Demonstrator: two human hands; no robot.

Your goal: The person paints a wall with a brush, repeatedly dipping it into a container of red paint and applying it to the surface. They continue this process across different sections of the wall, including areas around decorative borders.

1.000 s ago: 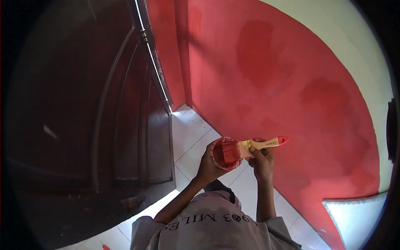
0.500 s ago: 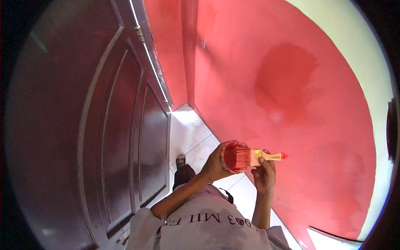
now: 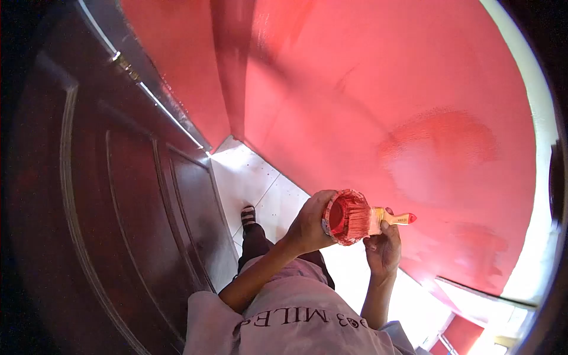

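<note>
Holding the little paint cup (image 3: 341,216) in your left hand (image 3: 307,228) and the brush (image 3: 378,219) in your right hand (image 3: 383,248), you look to be loading red paint, so next lift the wet bristles slowly to the red wall (image 3: 367,100) beside you.

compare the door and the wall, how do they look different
The door is dark glossy brown with raised panel mouldings; the wall is flat and bright red. The door's colour looks even, while the wall shows darker patches. Both stand upright and rise from the same white tiled floor.
</note>
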